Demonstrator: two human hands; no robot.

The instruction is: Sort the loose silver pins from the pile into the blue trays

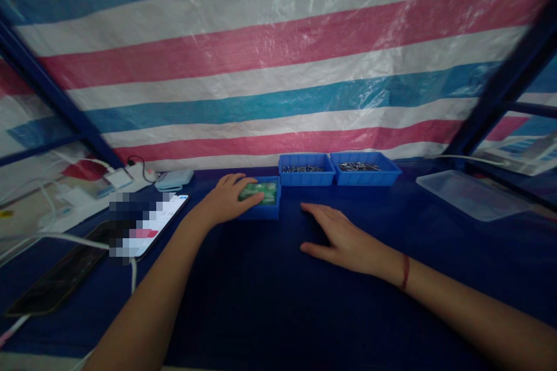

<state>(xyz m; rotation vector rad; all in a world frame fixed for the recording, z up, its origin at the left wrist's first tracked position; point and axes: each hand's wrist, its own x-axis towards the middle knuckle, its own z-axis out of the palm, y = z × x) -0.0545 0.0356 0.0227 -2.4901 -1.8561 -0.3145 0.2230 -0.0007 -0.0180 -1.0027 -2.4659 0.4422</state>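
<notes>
My left hand (pixel 230 196) lies over the left side of a small blue plastic bin (pixel 261 213). Its fingers stretch towards the bin's back rim, and the thumb extends over green pieces (pixel 270 188) inside, whose kind I cannot make out. The hand hides the bin's left wall. To the right of the bin, my right hand (pixel 337 237) is held above the dark blue tabletop (pixel 270 290), thumb and fingers apart, holding nothing. A red band circles the right wrist.
Two blue bins (pixel 307 178) of thin metal pieces stand side by side at the back. A clear plastic lid or tray (pixel 472 194) lies right. On the left are two phones (pixel 163 220), white cables, a power strip (pixel 82 206) and a pale blue case (pixel 174 179). Striped sheeting hangs behind.
</notes>
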